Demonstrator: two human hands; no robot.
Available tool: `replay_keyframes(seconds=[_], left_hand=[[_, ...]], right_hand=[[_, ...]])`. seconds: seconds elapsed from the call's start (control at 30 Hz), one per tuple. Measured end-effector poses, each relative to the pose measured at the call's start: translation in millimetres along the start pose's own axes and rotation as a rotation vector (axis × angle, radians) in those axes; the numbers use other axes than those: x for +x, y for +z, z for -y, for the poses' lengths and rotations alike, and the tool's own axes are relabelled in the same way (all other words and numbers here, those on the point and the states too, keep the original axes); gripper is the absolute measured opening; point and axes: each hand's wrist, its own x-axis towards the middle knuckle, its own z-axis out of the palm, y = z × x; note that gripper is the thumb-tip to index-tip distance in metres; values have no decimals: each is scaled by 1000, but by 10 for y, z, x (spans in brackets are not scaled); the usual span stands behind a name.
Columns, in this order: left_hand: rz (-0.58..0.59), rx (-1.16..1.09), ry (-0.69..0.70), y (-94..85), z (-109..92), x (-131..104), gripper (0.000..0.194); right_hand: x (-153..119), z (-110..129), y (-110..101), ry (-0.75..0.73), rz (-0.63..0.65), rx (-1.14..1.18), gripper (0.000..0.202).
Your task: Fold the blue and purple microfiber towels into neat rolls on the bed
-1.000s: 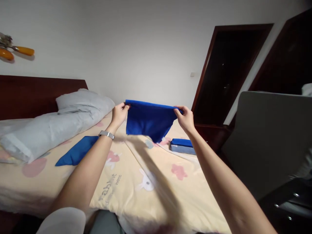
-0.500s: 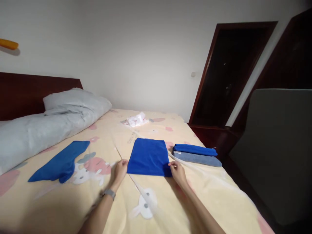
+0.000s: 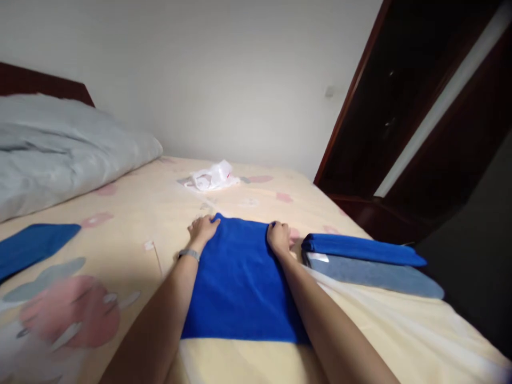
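Note:
A blue cloth (image 3: 244, 282) lies spread on the patterned bed sheet in front of me. At its far left corner is my left hand (image 3: 204, 229), closed with the cloth edge pinched between thumb and fingers. My right hand (image 3: 279, 236) is closed on the far right corner. Both forearms run along the cloth's sides. Right of it lie a folded blue cloth (image 3: 364, 249) and, nearer me, a folded grey-blue cloth (image 3: 380, 273) with a white label. Another blue cloth (image 3: 36, 244) is partly in view at the left edge.
A crumpled white plastic bag (image 3: 214, 176) sits on the bed beyond the cloth. A grey quilt (image 3: 72, 149) fills the far left, before a dark headboard (image 3: 44, 81). The bed's right side borders a dark doorway (image 3: 384, 106).
Both hands have moved from the cloth's near corners to its far corners. The view has come closer and lower over the bed, so the cloth looks larger.

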Motion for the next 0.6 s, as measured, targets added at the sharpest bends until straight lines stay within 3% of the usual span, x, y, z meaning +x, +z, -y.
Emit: replay_keyframes(seconds=[0.13,0.27,0.37,0.47,0.53,0.6], left_hand=[[-53,-76,51,28,-44,212,23],[-110,-220,69,-76,-57,-106,24],[-74,-375,141,-337,-241,-426,23],[-10,-501,241,-945,-540,-802,23],[59,-555,296,-1528,-680,-1202,21],[177,-619,347,-2141,-695,-1759,17]], right_hand=[[5,-2,-51,-66,-117,36,40],[-325,58,-111,-174,-163,126,39],[-623,201,-399,-284,-146,236,37],[-1024,397,-1091,-353,-132,371,40],[-1469,460,-1699,-354,-94,507,40],[-2066,408,-2286,-314,-25,596,35]])
